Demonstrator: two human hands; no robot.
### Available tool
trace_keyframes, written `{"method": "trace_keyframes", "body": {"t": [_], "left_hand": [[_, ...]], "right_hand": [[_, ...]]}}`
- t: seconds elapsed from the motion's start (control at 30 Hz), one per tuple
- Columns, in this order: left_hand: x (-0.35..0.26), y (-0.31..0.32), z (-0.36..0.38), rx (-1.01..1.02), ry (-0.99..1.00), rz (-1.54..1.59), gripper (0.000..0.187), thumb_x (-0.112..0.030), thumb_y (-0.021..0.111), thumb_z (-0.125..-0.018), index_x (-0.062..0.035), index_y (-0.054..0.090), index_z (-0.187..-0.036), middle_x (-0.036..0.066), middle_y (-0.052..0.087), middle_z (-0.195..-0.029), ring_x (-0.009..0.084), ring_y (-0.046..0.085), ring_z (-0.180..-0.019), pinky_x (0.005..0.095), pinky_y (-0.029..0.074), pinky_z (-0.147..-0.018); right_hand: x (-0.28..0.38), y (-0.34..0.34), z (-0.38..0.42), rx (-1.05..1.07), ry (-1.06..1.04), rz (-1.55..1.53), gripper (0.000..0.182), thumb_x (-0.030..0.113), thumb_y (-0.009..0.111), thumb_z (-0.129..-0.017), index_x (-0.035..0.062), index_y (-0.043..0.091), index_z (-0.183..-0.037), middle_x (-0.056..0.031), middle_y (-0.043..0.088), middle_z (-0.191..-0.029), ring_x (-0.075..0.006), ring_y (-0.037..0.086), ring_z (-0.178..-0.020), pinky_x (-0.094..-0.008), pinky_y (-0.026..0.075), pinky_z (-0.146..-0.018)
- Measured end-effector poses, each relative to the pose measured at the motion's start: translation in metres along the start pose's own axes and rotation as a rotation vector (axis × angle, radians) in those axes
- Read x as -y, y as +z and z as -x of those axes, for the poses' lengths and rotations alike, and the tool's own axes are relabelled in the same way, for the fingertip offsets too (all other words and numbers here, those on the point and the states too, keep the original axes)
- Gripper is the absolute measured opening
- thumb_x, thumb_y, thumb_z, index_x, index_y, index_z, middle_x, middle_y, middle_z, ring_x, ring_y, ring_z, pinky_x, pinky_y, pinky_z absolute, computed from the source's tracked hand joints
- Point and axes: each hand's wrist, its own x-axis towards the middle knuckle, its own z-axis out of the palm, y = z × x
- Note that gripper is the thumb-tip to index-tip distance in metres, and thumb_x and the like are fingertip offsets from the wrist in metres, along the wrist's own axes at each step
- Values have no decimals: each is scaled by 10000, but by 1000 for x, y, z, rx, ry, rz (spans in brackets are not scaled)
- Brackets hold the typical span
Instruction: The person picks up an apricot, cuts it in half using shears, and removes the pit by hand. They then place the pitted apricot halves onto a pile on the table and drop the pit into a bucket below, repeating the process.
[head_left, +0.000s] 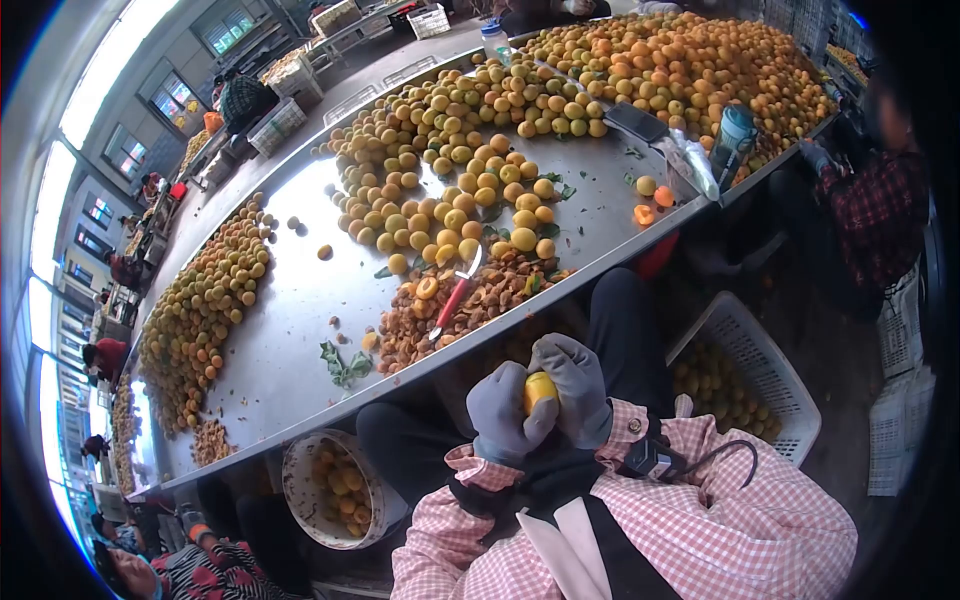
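Both of my hands wear grey gloves and meet above my lap, near the table's front edge. My left hand (502, 412) and my right hand (574, 385) hold a yellow-orange fruit (539, 390) between them, their fingers curled round it. Parts of the fruit are hidden by the gloves. Just beyond the edge, a curved knife with a red handle (452, 307) lies on a heap of brown pits (405, 335). Loose whole fruit (480, 195) is spread behind the pits.
The metal table (290, 370) slants across the view. A white bucket (300, 500) stands at lower left, a white crate (790, 385) at right, both with fruit. A bottle (733, 140) and phone (636, 122) lie at back right. A co-worker (875, 210) sits at right.
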Motion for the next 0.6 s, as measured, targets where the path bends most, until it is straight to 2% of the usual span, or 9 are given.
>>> {"method": "trace_keyframes", "body": {"t": [0.07, 0.17, 0.2, 0.27, 0.3, 0.37, 0.5, 0.57, 0.6], "left_hand": [[-2, -6, -2, 108, -28, -146, 557, -563, 695, -720, -36, 580, -857, 127, 554, -731, 333, 581, -638, 385, 459, -566], [-16, -18, -17, 282, 1, -340, 658, -626, 738, -631, -20, 570, -824, 135, 573, -756, 342, 591, -660, 407, 469, -588], [-17, -19, -22, 322, 9, -400, 739, -669, 761, -553, -15, 590, -850, 122, 599, -826, 328, 612, -750, 409, 489, -688], [-16, -22, -30, 296, 119, -407, 736, -664, 765, -553, -15, 595, -855, 122, 603, -835, 327, 613, -778, 416, 484, -718], [-15, -23, -34, 268, 218, -416, 733, -659, 769, -553, -15, 601, -860, 122, 606, -844, 325, 614, -806, 423, 478, -748], [-19, -26, -39, 280, 258, -404, 714, -652, 769, -561, -19, 612, -850, 121, 607, -840, 327, 609, -837, 420, 471, -768], [-20, -31, -42, 352, 287, -463, 678, -639, 777, -555, -27, 620, -799, 98, 605, -771, 283, 613, -745, 394, 474, -741], [-20, -31, -44, 334, 310, -473, 672, -639, 778, -551, -29, 621, -783, 87, 604, -741, 269, 612, -702, 384, 475, -733], [-20, -30, -44, 279, 359, -457, 684, -676, 741, -585, -27, 623, -764, 81, 600, -711, 254, 598, -651, 365, 465, -680]], "right_hand": [[3, -8, -7, 11, 28, 23, 196, 188, 581, -958, 97, 567, -785, 49, 548, -720, -13, 484, -632, -190, 409, -565], [13, -19, -15, 162, 173, 270, 142, 163, 530, -974, 73, 609, -900, 9, 588, -836, -49, 548, -744, -221, 470, -680], [14, -21, -16, 224, 117, 391, 155, 164, 502, -982, 57, 613, -966, -9, 588, -919, -65, 557, -832, -239, 471, -767], [17, -27, -17, 298, 130, 539, 263, 178, 443, -995, 12, 595, -1132, -48, 567, -1127, -103, 539, -1064, -272, 424, -967], [19, -28, -16, 289, 125, 541, 263, 178, 443, -995, 12, 595, -1132, -48, 567, -1127, -103, 539, -1064, -272, 424, -967], [29, -15, -10, 277, 321, 202, 286, 201, 445, -1005, -8, 573, -1152, -59, 572, -1155, -94, 534, -1084, -262, 424, -969], [40, -4, 0, 172, 363, 269, 329, 221, 428, -1020, -19, 536, -1217, -69, 577, -1156, -81, 518, -1101, -255, 413, -988], [47, 1, 8, 227, 79, 565, 382, 266, 417, -1032, -20, 506, -1268, -79, 578, -1165, -90, 517, -1099, -265, 414, -995], [51, 2, 7, 232, 80, 563, 382, 266, 417, -1032, -20, 506, -1268, -79, 578, -1165, -90, 517, -1099, -265, 414, -995]]}}
